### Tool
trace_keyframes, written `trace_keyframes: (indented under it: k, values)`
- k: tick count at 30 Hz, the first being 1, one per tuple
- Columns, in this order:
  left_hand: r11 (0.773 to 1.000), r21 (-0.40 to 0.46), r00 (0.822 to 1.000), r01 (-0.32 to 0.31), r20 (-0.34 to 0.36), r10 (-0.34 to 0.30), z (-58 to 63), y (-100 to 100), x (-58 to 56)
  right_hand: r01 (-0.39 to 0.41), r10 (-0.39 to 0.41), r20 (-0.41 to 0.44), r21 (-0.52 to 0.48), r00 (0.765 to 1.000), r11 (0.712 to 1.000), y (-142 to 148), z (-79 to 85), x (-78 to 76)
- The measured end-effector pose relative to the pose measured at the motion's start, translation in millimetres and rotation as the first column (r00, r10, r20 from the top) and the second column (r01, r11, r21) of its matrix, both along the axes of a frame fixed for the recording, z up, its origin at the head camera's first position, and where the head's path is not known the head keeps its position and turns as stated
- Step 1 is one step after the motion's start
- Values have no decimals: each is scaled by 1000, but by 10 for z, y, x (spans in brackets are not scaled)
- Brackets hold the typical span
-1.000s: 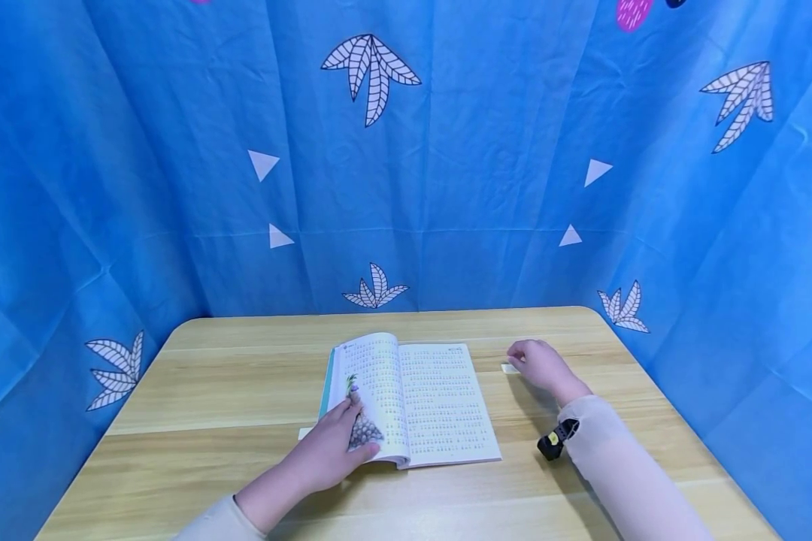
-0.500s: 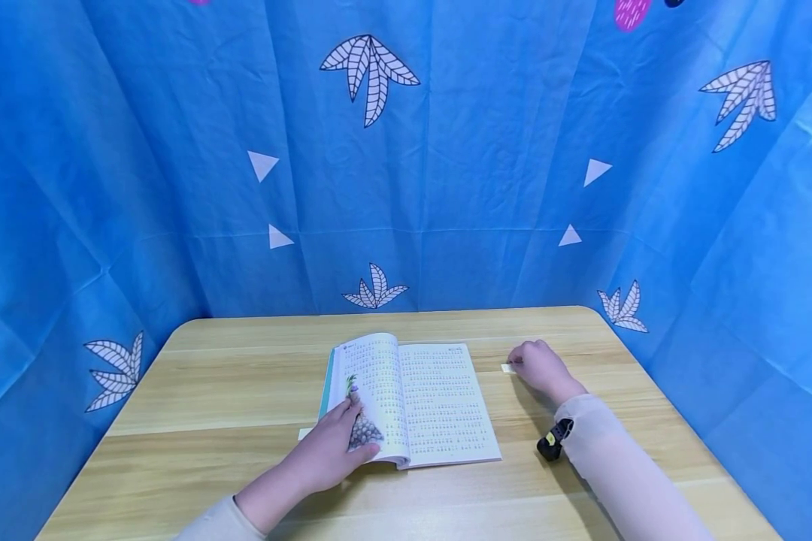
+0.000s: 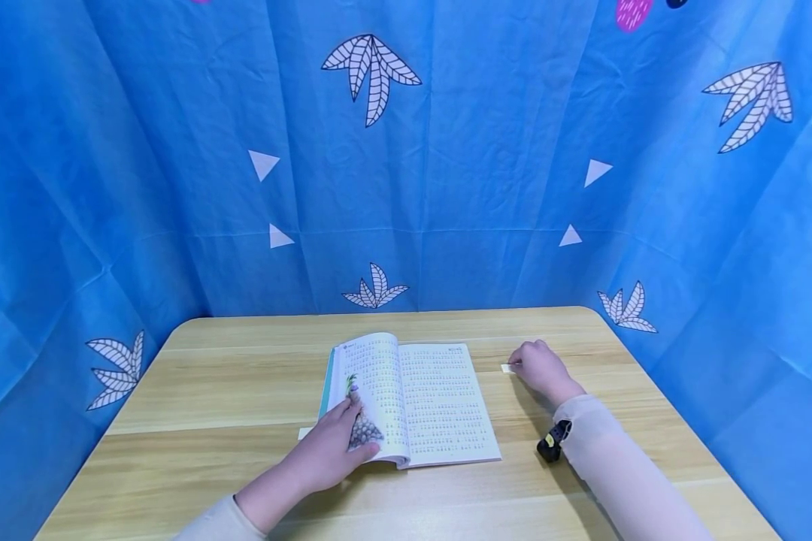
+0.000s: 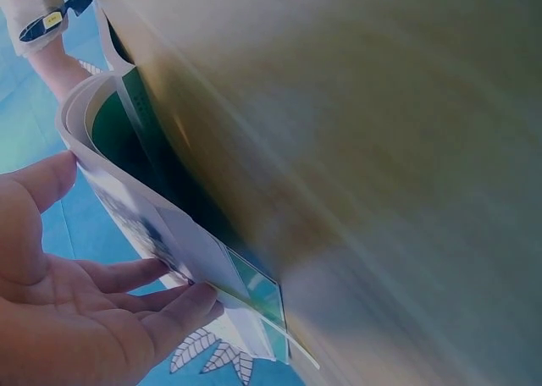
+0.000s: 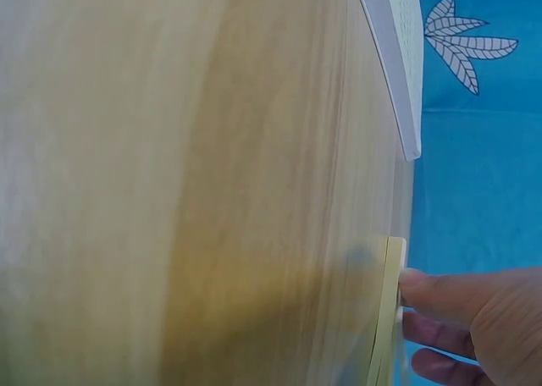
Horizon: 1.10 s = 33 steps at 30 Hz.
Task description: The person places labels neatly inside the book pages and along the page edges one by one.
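Observation:
An open book (image 3: 446, 402) lies mid-table, its left pages bowed upward. My left hand (image 3: 328, 451) rests across the lower left page, over a printed picture, with thumb and fingers spread. The left wrist view shows the fingertips of this hand (image 4: 110, 301) against the page, beside a thin pale strip (image 4: 292, 348) that sticks out past the page edge. To the right of the book, my right hand (image 3: 541, 368) pinches a small white slip (image 3: 507, 368) at the table. In the right wrist view this is a thin yellowish pad of slips (image 5: 389, 301), its edge at my thumb.
The wooden table (image 3: 230, 376) has a blue patterned curtain (image 3: 487, 188) behind it and on both sides. A black wrist camera (image 3: 552, 442) is strapped at the right cuff.
The right hand shifts very slightly at the small slip and its wrist edges left. The left hand and the book stay where they were.

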<state>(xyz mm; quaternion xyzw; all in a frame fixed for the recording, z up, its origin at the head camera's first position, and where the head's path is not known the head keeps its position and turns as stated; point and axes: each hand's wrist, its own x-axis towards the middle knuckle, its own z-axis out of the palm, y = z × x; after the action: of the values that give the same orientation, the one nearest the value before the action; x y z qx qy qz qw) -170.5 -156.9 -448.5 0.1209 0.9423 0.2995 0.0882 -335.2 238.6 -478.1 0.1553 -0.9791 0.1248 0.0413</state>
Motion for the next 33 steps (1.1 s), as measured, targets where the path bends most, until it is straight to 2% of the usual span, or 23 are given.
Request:
trace_keyframes:
  k: [19,24,33]
  values:
    - [1000,-12,1000,4,1,-4,-18,22,-17,-16,17,-87,15,996,1000,5,-50,-26]
    - [1000,-7,1000,6,0,-6,-16,21,-13,1,-2,-56,-22,998,1000,4,-55,-43]
    - [1000,-16,1000,2,10,-1,-17,35,-21,94,-80,108,-125,991,988,4,-40,-72]
